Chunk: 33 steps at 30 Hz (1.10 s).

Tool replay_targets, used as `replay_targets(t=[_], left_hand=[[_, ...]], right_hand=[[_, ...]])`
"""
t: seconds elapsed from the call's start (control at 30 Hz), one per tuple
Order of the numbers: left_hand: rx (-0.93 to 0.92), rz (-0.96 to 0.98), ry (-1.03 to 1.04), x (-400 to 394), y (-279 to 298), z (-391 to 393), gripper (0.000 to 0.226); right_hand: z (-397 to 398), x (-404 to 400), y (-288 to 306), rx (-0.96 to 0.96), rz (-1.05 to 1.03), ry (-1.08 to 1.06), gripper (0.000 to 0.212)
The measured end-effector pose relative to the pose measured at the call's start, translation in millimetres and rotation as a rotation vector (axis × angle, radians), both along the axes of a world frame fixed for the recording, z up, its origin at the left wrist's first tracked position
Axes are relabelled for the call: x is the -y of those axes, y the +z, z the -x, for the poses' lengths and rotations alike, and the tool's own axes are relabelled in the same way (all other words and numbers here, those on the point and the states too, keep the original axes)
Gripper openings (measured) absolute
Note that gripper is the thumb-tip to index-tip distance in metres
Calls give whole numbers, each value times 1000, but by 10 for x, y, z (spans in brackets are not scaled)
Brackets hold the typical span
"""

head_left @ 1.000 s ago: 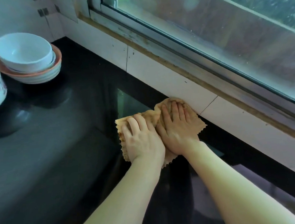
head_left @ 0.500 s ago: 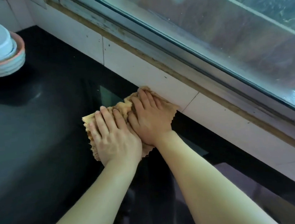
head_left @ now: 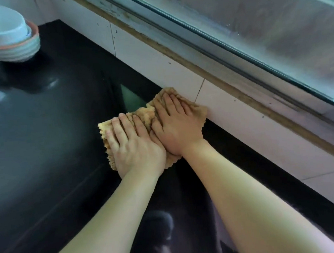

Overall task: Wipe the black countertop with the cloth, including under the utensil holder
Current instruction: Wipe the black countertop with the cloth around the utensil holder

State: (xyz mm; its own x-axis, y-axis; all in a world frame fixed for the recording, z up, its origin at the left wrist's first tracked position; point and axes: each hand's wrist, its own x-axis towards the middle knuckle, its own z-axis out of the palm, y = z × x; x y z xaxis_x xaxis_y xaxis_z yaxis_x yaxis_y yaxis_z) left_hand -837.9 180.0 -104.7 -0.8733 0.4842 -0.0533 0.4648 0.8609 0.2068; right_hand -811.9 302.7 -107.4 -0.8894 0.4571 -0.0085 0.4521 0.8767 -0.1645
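A tan, frayed cloth (head_left: 144, 116) lies flat on the glossy black countertop (head_left: 42, 147), its far corner touching the white tiled wall. My left hand (head_left: 135, 147) presses palm-down on the cloth's left half, fingers spread. My right hand (head_left: 177, 128) lies palm-down on the right half, next to the wall, its thumb side touching the left hand. No utensil holder is in view.
A stack of bowls (head_left: 6, 35), white ones inside an orange-rimmed one, stands at the counter's far left corner. The white tile backsplash (head_left: 157, 66) runs along the right, with a window frame (head_left: 225, 46) above it.
Both hands and the cloth have slid along the wall away from the stacked bowls since half a second ago, reversing the earlier slide toward them. The hands stay flat on the cloth throughout.
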Motion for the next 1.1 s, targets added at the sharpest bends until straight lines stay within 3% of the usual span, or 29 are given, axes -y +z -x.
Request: replay_targets(t=[0.6,1.1], left_hand=[[12,-72,-177,-175,-20,-2662,69],[108,-56,-327,-186,72,-3855,70]], right_hand=[[-2831,-150,88,61,4,-86,69],[-4268,-4,46,20,26,-363,62]])
